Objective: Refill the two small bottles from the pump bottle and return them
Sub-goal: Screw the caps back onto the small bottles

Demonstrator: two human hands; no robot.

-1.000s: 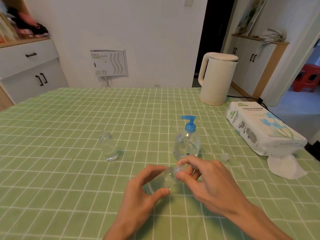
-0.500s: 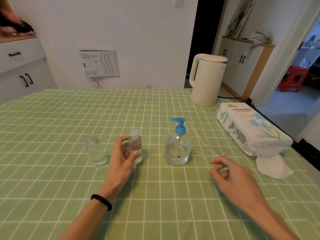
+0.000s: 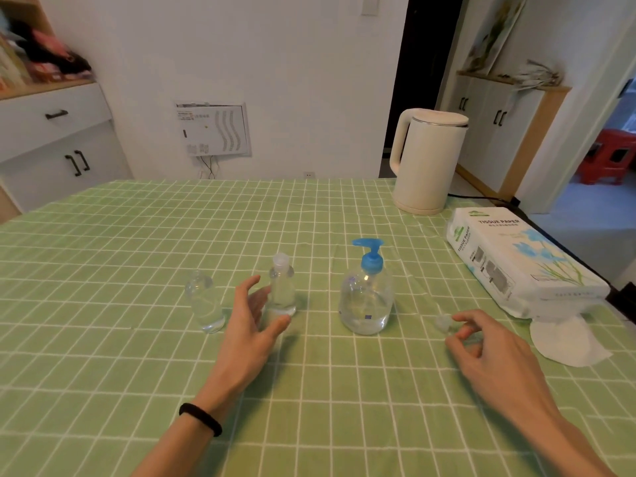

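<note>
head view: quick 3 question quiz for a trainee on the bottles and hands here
1. True or false: both small bottles have a cap on.
2. Which thing stands between the capped small bottle and the right hand? A kettle, B pump bottle, C tissue pack.
3. Fill in: the loose cap lies on the tablecloth beside the ___ hand.

Key
1. False: the uncapped small bottle has none.
2. B
3. right
</note>
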